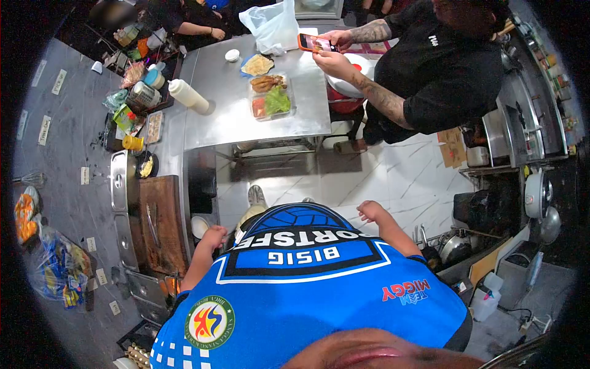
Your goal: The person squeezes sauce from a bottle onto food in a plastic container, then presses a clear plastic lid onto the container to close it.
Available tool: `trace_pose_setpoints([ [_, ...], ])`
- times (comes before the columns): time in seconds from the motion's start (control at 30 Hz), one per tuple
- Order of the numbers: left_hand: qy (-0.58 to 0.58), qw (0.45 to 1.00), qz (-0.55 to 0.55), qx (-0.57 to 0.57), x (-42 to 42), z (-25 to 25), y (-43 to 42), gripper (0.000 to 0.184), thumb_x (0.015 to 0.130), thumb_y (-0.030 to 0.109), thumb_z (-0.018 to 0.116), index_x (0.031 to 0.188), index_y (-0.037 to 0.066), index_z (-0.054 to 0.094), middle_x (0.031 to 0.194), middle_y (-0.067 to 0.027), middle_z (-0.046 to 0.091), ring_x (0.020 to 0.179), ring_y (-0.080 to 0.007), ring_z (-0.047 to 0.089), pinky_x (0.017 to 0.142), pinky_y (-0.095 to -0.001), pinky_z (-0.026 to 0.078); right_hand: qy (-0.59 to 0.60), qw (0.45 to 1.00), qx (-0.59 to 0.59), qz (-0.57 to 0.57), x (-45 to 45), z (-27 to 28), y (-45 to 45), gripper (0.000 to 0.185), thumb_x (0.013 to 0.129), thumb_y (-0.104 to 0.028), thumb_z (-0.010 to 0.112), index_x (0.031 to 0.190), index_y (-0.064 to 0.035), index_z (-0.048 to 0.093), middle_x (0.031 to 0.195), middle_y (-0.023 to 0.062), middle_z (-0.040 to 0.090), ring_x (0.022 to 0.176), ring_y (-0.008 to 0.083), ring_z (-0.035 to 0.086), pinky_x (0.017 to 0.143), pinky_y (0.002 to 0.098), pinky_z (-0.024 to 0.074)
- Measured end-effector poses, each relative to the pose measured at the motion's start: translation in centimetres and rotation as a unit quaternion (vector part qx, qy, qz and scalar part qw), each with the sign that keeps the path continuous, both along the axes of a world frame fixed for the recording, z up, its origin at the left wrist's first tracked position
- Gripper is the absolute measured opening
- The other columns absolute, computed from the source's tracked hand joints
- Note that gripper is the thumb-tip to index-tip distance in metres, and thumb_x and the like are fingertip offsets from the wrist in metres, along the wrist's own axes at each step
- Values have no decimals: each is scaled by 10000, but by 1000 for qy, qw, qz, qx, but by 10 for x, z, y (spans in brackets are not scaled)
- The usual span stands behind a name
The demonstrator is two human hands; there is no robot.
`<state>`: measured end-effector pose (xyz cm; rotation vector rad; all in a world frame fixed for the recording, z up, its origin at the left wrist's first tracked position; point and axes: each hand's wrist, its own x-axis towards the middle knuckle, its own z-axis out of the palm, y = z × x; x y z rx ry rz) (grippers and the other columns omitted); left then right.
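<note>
My left hand (pixel 214 237) hangs beside the counter with its fingers curled in and nothing visible in it. Close to it is a white bowl (pixel 200 227). My right hand (pixel 370 211) is over the tiled floor, fingers loosely folded, with no object in it. Ahead, a steel table (pixel 227 126) bears a clear container (pixel 272 115) of fried pieces, lettuce and red slices. Behind the container lies a flatbread (pixel 257 65) on something blue. A small white cup (pixel 232 55), a white squeeze bottle (pixel 187 96) and a translucent plastic bag (pixel 270 27) are also on the table.
A person in black (pixel 442 74) stands at the table's right, holding a phone (pixel 316 43). Another person's arm (pixel 200 29) is at the far side. Left are a cutting board (pixel 161 215) with tongs and steel pans (pixel 126 237). Pots (pixel 455 249) stand at the right.
</note>
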<state>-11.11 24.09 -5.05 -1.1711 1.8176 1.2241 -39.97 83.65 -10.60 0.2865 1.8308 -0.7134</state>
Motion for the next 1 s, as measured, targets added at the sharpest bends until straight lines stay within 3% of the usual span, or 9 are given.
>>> trace_pose_setpoints([
  [0.13, -11, 999, -26, -16, 5, -2, -6, 277, 937, 273, 634, 1144, 89, 642, 968, -34, 647, 786, -178, 646, 546, -292, 485, 9, 1000, 3, 5, -7, -4, -4, 388, 943, -342, 618, 1197, -49, 619, 1065, 99, 704, 774, 193, 692, 574, 367, 523],
  [0.23, 59, 992, -107, 16, 16, -17, -19, 272, 941, 262, 636, 1151, 91, 644, 959, -28, 649, 750, -170, 648, 535, -288, 484, 6, 1000, -7, 22, -12, -4, -5, 378, 955, -345, 605, 1195, -53, 625, 1069, 94, 704, 813, 212, 705, 607, 364, 541],
  [0.4, 7, 996, 71, 51, 14, -24, -20, 271, 939, 247, 634, 1170, 105, 646, 935, -22, 650, 691, -157, 633, 541, -287, 495, 10, 999, -2, 35, -15, -2, -10, 366, 956, -344, 604, 1178, -55, 626, 1067, 97, 702, 809, 204, 704, 610, 358, 537],
  [0.53, 8, 994, 96, 53, 13, -22, -21, 289, 932, 253, 637, 1182, 109, 644, 955, -21, 655, 733, -168, 651, 573, -303, 511, 15, 999, -4, 35, -16, -3, -12, 406, 954, -324, 596, 1231, -28, 609, 1119, 133, 718, 811, 238, 727, 547, 380, 539],
  [0.63, 19, 995, 93, 38, 11, -19, -21, 304, 926, 265, 641, 1185, 106, 642, 972, -21, 656, 787, -180, 665, 609, -321, 523, 5, 999, -5, 37, -18, 3, -12, 363, 962, -349, 619, 1174, -55, 624, 1083, 106, 706, 808, 202, 700, 604, 351, 526],
  [0.93, 23, 997, 65, 37, 9, -17, -25, 336, 929, 282, 645, 1214, 105, 622, 993, -24, 653, 823, -184, 651, 648, -330, 518, 9, 999, -4, 32, -23, 6, -16, 366, 967, -337, 611, 1189, -46, 624, 1093, 115, 709, 824, 216, 706, 591, 358, 528],
  [1.0, 18, 999, -38, 2, 7, -11, -26, 343, 936, 301, 647, 1216, 106, 618, 998, -20, 652, 823, -180, 643, 644, -329, 512, 6, 999, -5, 31, -23, 4, -17, 365, 968, -334, 610, 1191, -45, 624, 1095, 115, 708, 831, 217, 708, 592, 358, 529],
])
